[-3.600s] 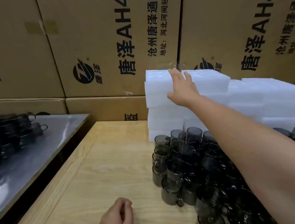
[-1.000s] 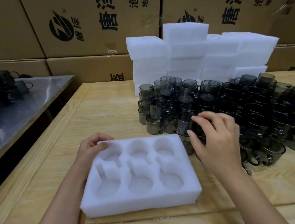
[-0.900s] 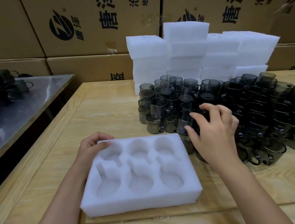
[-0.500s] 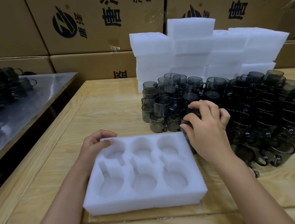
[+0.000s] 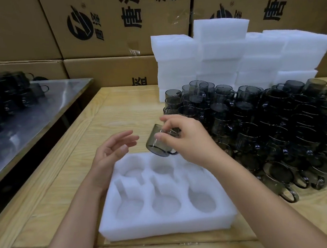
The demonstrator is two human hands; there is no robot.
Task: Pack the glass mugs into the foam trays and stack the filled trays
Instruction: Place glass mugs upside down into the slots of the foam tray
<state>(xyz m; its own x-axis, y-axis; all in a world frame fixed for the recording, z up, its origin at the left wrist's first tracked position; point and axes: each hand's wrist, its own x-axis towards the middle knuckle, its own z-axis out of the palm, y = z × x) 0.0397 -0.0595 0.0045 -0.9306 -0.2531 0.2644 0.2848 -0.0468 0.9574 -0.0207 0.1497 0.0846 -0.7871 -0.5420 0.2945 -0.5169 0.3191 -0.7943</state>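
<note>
Quick update. Half a sec earlier the right hand (image 5: 189, 141) was still dug into the big pile of mugs (image 5: 276, 124) and the left hand (image 5: 112, 149) was resting on the far left corner of the foam tray (image 5: 167, 227). By this frame both had changed.

The right hand had pulled one mug (image 5: 157, 144) clear of the pile. It was pinching it w/ thumb and fingers up near the handle side, and the mug was tipped at an angle, not upright. The mug was in the air over the far edge of the tray, roughly above the middle pocket of the back row, not touching the foam afaict.

The left hand had come off the tray and was hovering just left of the mug, fingers loose and spread, holding nothing. Looked to me like it was coming in to help turn or steady the mug, but that's a guess.

The tray itself sat flat on the wooden table (image 5: 118, 111) w/ all six pockets still empty, so this was mug no. 1 of six, basically the very start. The spare trays (image 5: 221, 50) were still stacked at the back behind the pile. No filled tray in view yet, so stacking was a long way off.
</note>
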